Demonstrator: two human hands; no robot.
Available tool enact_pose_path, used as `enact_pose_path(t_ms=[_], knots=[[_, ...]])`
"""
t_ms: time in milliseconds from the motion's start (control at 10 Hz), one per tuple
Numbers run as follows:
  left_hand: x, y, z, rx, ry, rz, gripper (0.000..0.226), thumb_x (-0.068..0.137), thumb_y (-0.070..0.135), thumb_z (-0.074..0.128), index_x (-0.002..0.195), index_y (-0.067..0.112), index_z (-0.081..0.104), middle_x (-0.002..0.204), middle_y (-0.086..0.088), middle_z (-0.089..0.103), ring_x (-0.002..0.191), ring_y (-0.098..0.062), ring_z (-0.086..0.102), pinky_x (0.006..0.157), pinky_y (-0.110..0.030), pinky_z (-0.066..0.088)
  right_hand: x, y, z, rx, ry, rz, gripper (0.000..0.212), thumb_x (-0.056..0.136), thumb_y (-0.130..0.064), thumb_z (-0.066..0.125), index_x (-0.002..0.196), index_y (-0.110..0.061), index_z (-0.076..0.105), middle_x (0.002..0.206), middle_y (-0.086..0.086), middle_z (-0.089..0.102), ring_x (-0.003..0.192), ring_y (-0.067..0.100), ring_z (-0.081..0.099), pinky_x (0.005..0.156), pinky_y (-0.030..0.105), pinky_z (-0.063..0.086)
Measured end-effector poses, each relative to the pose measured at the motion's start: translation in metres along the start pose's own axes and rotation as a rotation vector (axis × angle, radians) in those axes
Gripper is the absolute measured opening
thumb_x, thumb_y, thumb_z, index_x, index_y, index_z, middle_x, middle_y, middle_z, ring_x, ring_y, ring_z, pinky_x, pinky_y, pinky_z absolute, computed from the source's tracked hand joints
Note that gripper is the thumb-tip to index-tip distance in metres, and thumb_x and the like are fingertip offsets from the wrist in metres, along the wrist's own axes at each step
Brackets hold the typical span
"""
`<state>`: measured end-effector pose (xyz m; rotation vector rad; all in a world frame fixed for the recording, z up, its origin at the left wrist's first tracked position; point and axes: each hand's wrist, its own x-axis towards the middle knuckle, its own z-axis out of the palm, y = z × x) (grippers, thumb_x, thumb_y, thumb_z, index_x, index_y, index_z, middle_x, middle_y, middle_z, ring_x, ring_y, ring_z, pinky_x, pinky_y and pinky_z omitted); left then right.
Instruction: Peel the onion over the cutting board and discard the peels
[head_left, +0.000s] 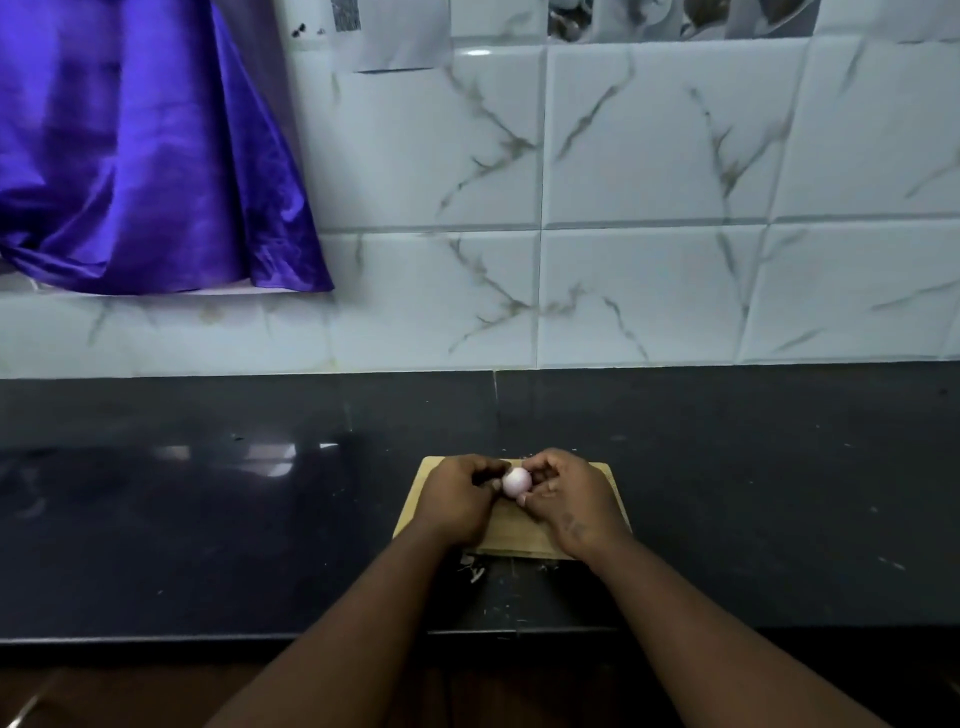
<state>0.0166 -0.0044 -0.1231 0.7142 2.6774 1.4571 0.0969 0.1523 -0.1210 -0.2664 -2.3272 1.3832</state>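
A small, pale pink onion (516, 480) is held between both hands just above a light wooden cutting board (608, 480) on the dark countertop. My left hand (457, 499) grips the onion from the left with curled fingers. My right hand (566, 493) pinches it from the right, its fingertips against the onion's side and underside. The visible face of the onion looks smooth and pale. Both hands cover most of the board, and I cannot tell whether peels lie on it.
Small scraps of peel (474, 570) lie on the black counter (208, 519) just in front of the board. A marbled white tile wall (623, 208) rises behind. A purple cloth (130, 156) hangs at the upper left. The counter's front edge (156, 642) runs below.
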Motion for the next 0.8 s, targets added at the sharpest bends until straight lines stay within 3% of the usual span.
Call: enact_pose_path(t_ms=[100,300,500,600,700,800], knots=[[-0.001,-0.001,0.001,-0.017,0.018,0.008,0.032,0.097,0.009,0.067,0.123,0.021,0.081,0.122,0.004,0.081,0.117,-0.013,0.072,0.107,-0.033,0.055,0.001,0.004,0.001,0.025,-0.018,0.012,0.039,0.076,0.003,0.086,0.099,-0.022,0.067,0.089,0.001,0.076,0.078,0.017,0.073,0.084,0.047,0.063],[0.0,-0.003,0.001,0.016,0.025,0.02,0.036,0.098,0.008,0.064,0.129,0.021,0.078,0.127,0.002,0.079,0.121,-0.016,0.071,0.11,-0.039,0.054,0.006,0.007,-0.002,0.05,-0.061,0.041,0.061,0.073,0.004,0.088,0.125,-0.015,0.064,0.089,0.0,0.072,0.082,0.019,0.072,0.089,0.05,0.062],[-0.002,0.001,0.003,0.004,0.076,0.008,0.04,0.098,0.004,0.061,0.133,0.018,0.074,0.128,-0.001,0.078,0.12,-0.018,0.071,0.109,-0.037,0.054,0.008,0.006,-0.003,0.039,-0.062,0.077,0.066,0.07,0.002,0.087,0.129,-0.015,0.064,0.093,0.002,0.075,0.089,0.025,0.076,0.09,0.049,0.063],[-0.006,0.003,0.003,-0.007,0.106,0.013,0.043,0.097,0.001,0.058,0.133,0.018,0.074,0.123,0.0,0.079,0.116,-0.017,0.071,0.102,-0.03,0.054,0.007,0.007,-0.004,0.029,-0.051,0.078,0.064,0.068,-0.001,0.083,0.126,-0.02,0.064,0.095,0.001,0.071,0.092,0.027,0.074,0.088,0.049,0.063],[-0.018,0.018,-0.005,-0.018,0.181,-0.016,0.047,0.095,-0.004,0.052,0.131,0.019,0.073,0.12,0.001,0.078,0.112,-0.014,0.069,0.096,-0.023,0.05,0.006,-0.002,-0.008,0.006,0.029,0.033,0.045,0.075,-0.015,0.082,0.117,-0.025,0.069,0.104,0.001,0.069,0.09,0.02,0.07,0.084,0.041,0.062],[-0.039,0.025,-0.012,0.088,0.275,0.052,0.044,0.094,0.004,0.058,0.129,0.026,0.074,0.123,0.006,0.076,0.118,-0.016,0.067,0.105,-0.033,0.051,-0.016,-0.007,-0.01,-0.086,0.162,-0.098,0.033,0.083,-0.007,0.077,0.112,-0.021,0.071,0.106,-0.003,0.065,0.092,0.016,0.068,0.081,0.031,0.056]])
